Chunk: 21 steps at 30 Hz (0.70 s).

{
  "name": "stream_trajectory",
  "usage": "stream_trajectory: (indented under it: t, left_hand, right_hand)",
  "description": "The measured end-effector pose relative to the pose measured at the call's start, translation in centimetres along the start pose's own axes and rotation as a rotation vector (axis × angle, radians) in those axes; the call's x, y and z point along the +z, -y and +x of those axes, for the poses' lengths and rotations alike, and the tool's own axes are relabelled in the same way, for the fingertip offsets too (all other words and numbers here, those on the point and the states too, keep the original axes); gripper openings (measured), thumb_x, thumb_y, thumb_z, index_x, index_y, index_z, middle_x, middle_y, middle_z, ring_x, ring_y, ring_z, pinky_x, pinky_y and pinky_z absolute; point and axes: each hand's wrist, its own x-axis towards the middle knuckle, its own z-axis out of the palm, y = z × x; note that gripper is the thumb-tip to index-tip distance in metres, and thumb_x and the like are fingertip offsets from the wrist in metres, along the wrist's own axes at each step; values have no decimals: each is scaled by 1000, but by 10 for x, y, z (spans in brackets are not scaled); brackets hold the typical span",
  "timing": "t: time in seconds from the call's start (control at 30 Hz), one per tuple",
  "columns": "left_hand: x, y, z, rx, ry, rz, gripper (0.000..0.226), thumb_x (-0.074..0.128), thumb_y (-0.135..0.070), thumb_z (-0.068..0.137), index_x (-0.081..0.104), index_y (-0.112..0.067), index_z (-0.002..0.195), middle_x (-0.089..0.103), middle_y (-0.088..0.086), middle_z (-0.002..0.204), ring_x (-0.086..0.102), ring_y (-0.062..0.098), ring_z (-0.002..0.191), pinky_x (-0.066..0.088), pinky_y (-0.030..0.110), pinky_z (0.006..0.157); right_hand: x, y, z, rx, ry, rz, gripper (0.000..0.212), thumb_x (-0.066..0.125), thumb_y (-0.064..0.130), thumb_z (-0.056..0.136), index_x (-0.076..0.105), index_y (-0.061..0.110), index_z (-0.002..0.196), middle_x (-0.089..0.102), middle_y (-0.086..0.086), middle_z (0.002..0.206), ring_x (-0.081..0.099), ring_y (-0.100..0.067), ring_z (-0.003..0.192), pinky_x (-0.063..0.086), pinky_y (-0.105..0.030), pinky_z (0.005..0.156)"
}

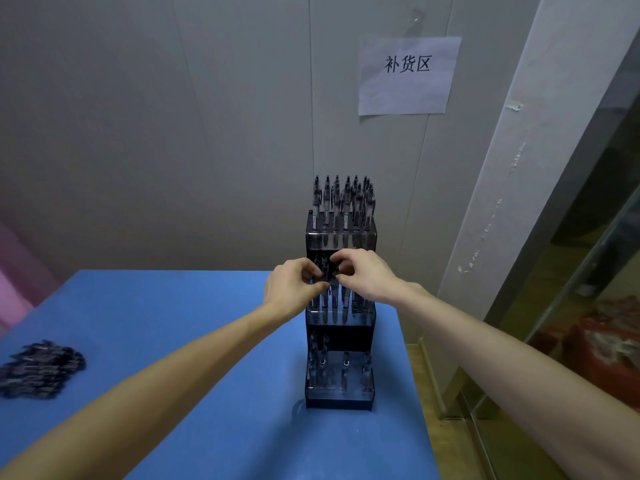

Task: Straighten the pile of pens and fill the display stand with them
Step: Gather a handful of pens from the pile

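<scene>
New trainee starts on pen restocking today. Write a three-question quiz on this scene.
1. True or false: the top tier of the display stand holds pens.
2. Which tier are the left hand and right hand working at? A top, B middle, C bottom.
3. Where does the loose pile of pens lie?

Key: 1 true. 2 B. 3 On the blue table, far to the person's left of the stand.

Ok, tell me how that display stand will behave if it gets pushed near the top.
The display stand is tall on a narrow base, so it probably tips rather than slides. The full top tier of pens likely makes it top-heavy.
</scene>
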Motion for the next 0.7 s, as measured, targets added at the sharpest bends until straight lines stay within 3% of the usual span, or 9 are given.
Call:
stream_trajectory:
  t: [0.13,0.2,0.3,0.4,0.53,0.7]
  left_hand:
    - [-11,2,1,62,51,16,26,76,-55,83,70,-31,93,73,-19,90,67,1,90,56,31,83]
    - [-21,3,1,89,28,34,34,65,-63,86,71,-32,96,73,-21,88,67,-4,88,57,29,82]
    - [-38,11,3,135,-90,122,35,55,-61,91,72,-31,92,74,-22,86,67,-6,84,56,28,81]
    - [-58,31,1,188,-96,354,31,54,-53,96,71,-28,97,74,-16,95,69,5,92,48,33,90]
    - [-92,87,-24,74,4,677,45,44,-56,99,66,-21,116,66,-4,119,61,21,110,36,38,103]
    - [-147,166,-92,-180,62,811,51,45,-54,102,56,-15,133,51,2,141,54,26,122,34,39,107]
  right_hand:
    - [-19,-4,-6,-94,-199,101,30,65,26,95,70,27,124,75,13,111,68,-3,103,55,-35,97]
    - [-29,1,-6,-133,-269,76,26,61,27,97,71,28,121,75,15,109,68,-3,101,56,-35,95]
    - [-33,15,-3,-217,-292,3,26,58,26,100,70,27,123,74,13,111,64,-7,103,55,-36,91]
    - [-21,33,6,-328,-258,-53,28,58,25,99,69,23,125,71,9,115,60,-10,112,53,-37,90]
    - [13,64,26,-477,-183,-76,30,61,22,96,68,16,124,70,3,120,53,-17,126,48,-38,100]
    - [74,124,50,-574,-67,-89,40,59,24,97,61,14,136,63,1,136,39,-23,144,34,-41,114]
